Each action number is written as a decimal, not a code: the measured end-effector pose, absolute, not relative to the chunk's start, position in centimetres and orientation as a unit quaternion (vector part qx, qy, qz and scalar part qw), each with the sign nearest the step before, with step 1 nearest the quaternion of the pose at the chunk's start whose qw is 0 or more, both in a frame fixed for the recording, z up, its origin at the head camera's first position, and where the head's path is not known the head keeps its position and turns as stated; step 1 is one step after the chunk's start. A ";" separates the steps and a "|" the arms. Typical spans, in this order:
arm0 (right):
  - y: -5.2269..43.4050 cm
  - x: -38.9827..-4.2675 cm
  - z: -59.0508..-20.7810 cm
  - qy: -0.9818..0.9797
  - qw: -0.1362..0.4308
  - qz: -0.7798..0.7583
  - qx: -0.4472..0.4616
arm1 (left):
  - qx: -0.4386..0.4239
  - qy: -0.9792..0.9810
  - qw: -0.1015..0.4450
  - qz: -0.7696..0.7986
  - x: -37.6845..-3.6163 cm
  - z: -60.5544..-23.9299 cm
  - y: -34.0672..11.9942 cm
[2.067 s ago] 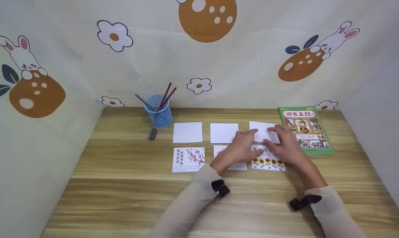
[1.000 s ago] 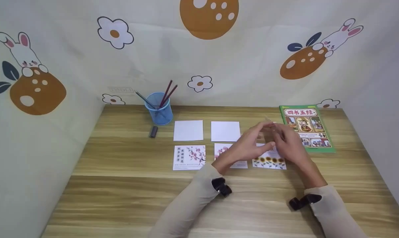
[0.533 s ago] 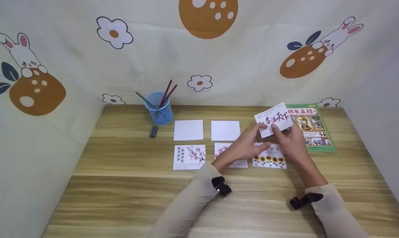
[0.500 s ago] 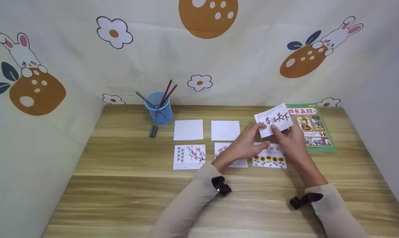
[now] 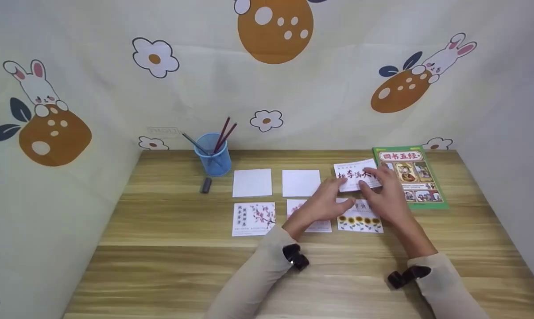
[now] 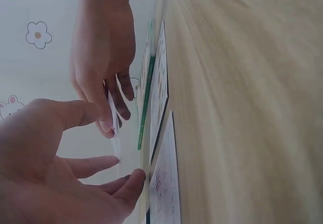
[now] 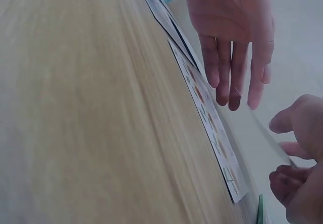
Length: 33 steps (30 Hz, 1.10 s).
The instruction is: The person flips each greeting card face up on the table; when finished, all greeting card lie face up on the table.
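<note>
My right hand (image 5: 382, 192) pinches a white card with red and black brush writing (image 5: 353, 174) by its right edge, face up and low over the table's back right, next to the green book (image 5: 411, 175). The right wrist view shows the same card (image 7: 270, 141) edge-on between my thumb and fingers (image 7: 298, 183). Just left of the card, my left hand (image 5: 326, 201) has straight fingers (image 7: 229, 27) whose tips reach its left corner. It hovers over a sunflower card (image 5: 360, 219) and half hides a middle picture card (image 5: 296, 206).
Two blank white cards (image 5: 252, 182) (image 5: 301, 182) lie in the back row, and a blossom card (image 5: 253, 218) at the front left. A blue pen cup (image 5: 212, 154) with pencils and a small dark object (image 5: 205, 184) stand further left. Patterned cloth walls enclose the wooden table (image 5: 160, 266).
The back right card was lifted, turned face up and held tilted in the air. Now my right hand has brought it down close to the table, with the left hand following.
</note>
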State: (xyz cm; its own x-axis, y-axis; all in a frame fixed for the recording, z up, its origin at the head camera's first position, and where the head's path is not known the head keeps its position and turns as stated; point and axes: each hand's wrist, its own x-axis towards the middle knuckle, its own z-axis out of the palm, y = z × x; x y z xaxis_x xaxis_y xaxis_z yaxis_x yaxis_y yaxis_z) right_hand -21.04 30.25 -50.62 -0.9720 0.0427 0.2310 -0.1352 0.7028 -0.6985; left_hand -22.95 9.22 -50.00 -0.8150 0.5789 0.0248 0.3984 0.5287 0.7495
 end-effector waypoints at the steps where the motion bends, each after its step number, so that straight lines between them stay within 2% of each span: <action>1: 30.3 -21.0 -50.6 -0.919 0.107 0.379 0.025 | 0.281 0.870 0.119 0.388 -23.0 -50.1 9.3; 10: 30.3 -20.2 -50.8 -0.946 0.046 0.320 0.015 | 0.270 0.874 0.151 0.375 -22.1 -49.4 9.2; 24: 29.9 -20.2 -50.9 -0.960 0.010 0.277 0.029 | 0.326 0.876 0.183 0.306 -22.2 -49.5 8.5; 33: 30.0 -20.1 -50.9 -0.961 0.024 0.272 0.037 | 0.349 0.859 0.134 0.351 -23.0 -48.7 6.3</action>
State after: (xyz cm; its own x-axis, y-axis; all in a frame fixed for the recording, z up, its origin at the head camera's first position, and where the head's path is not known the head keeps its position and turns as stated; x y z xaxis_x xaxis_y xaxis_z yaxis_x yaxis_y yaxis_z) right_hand -20.13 29.97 -50.88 -0.9961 -0.0570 0.0669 -0.0836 0.8499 -0.5203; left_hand -22.98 6.27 -48.66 -0.7204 0.6934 0.0150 0.5056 0.5101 0.6959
